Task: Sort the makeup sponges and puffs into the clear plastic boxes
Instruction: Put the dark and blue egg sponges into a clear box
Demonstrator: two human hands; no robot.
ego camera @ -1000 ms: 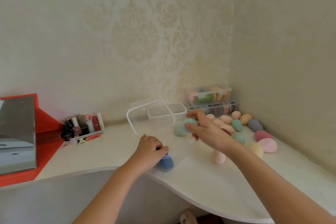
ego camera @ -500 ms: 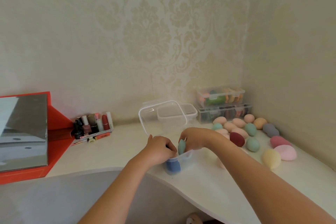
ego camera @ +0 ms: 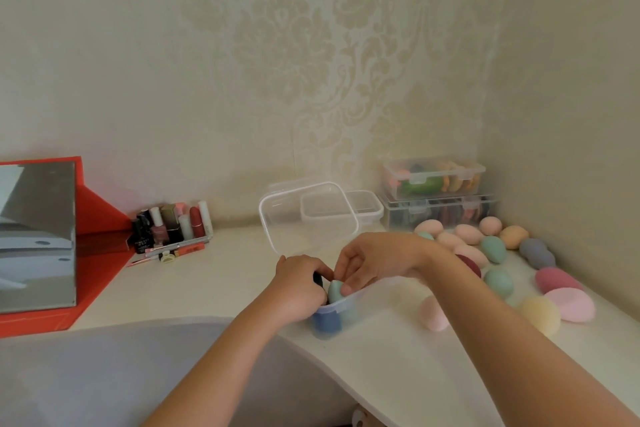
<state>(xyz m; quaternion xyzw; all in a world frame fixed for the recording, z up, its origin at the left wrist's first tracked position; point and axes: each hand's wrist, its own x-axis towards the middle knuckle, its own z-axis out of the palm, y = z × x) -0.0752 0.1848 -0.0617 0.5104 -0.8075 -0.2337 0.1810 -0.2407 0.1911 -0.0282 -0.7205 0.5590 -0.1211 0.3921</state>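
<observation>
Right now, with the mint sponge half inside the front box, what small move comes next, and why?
Probably press the mint green sponge down beside the blue sponge and let go. The right hand pinches it at the clear box rim, its top above the rim, while the left hand holds the box.

The open box (ego camera: 349,307) sits at the near edge of the table (ego camera: 398,364), directly before me. My left hand (ego camera: 301,284) holds its left end. My right hand (ego camera: 377,260), over its far rim, pinches a sponge (ego camera: 334,291) standing inside. The lid (ego camera: 308,218) stands just behind the box. Two stacked boxes (ego camera: 434,194) occupy the far right corner, with loose sponges (ego camera: 491,248) lying before them. A cosmetics tray (ego camera: 173,229) lies far left, and a mirror (ego camera: 36,236) stands further left.
</observation>
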